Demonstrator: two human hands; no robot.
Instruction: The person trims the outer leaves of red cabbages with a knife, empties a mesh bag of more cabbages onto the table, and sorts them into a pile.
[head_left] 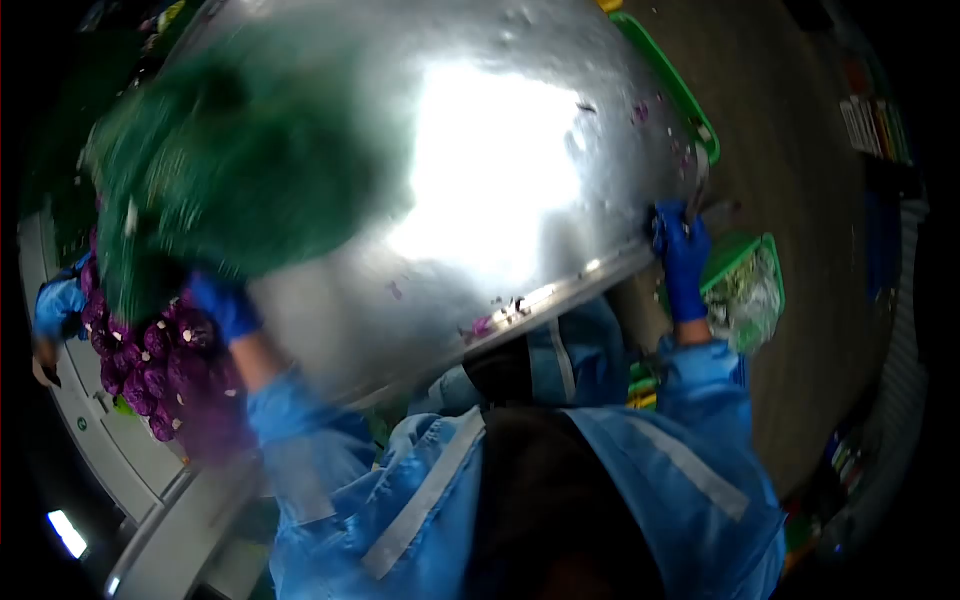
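A dark green mesh sack (250,160), smeared by motion, spreads over the left side of the metal table (340,320). At its lower edge is my left hand (228,308) in a blue glove, closed on the sack, with the fingertips hidden. Purple cabbages (150,365) are heaped just left of that hand, partly blurred. My right hand (684,265), also gloved in blue, is at the table's right corner with its fingers curled. A pale narrow strip shows just beyond these fingers, but I cannot make out what they hold.
Purple leaf scraps (478,327) lie along the table's near edge. A green basket (745,290) with a clear plastic liner stands right of my right hand. A green tray (670,80) runs along the table's far right side. Another person's blue sleeve (60,305) shows at far left.
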